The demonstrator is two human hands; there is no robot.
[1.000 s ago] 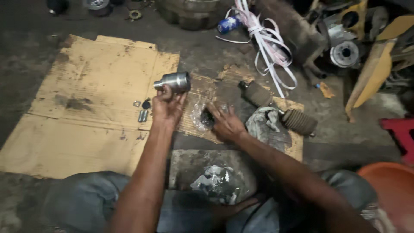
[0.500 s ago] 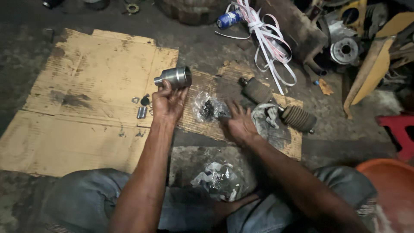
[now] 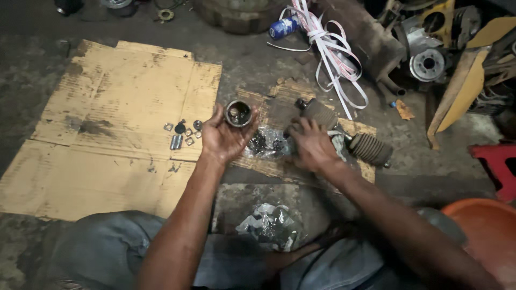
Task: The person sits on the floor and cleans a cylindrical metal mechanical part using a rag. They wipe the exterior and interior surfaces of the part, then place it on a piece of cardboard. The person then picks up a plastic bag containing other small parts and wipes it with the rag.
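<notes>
The left hand (image 3: 223, 140) holds a metal cup-shaped joint housing (image 3: 238, 113) at its fingertips, open end up. It looks heavy, rigid and grease-slick; grip the outer wall. The right hand (image 3: 312, 147) rests, fingers spread, on a ribbed rubber boot (image 3: 321, 114).

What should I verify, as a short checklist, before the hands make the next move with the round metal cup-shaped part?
1. Left hand holds the round metal cup-shaped part securely, open end facing the camera: ok.
2. Inside of the cup is clean: cannot tell, too dark.
3. Right hand rests on the crumpled clear plastic bag, beside the black ribbed rubber boot: ok.
4. Small silver metal pieces lie together on the brown cardboard sheet, within reach: ok.
5. Right hand holds something: cannot tell.
</notes>
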